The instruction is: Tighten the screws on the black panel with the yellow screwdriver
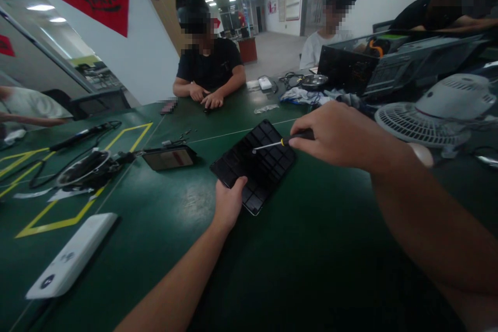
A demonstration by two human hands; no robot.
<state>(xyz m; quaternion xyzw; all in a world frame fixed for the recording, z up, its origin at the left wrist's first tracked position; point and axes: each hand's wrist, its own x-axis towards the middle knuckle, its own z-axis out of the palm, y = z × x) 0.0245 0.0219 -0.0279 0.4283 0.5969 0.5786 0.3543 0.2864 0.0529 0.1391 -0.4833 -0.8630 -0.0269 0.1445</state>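
A flat black tray divided into square compartments (274,163) lies at an angle on the green table in front of me. My left hand (229,201) grips its near left edge, thumb on top and the other fingers hidden beneath. My right hand (340,137) is closed around the dark handle of a screwdriver (270,146), which has a yellow band and a bright metal shaft. The shaft points left over the tray. At its tip is a small shiny spot, too small to name. Whether the tip touches the tray I cannot tell.
Beyond the tray's left corner stands a propped phone-like device (169,158). A white power-bank-like block (73,254) lies at lower left, near cables (83,168). A white fan (431,109) lies at right. Across the table sits a person (210,65); other people are nearby.
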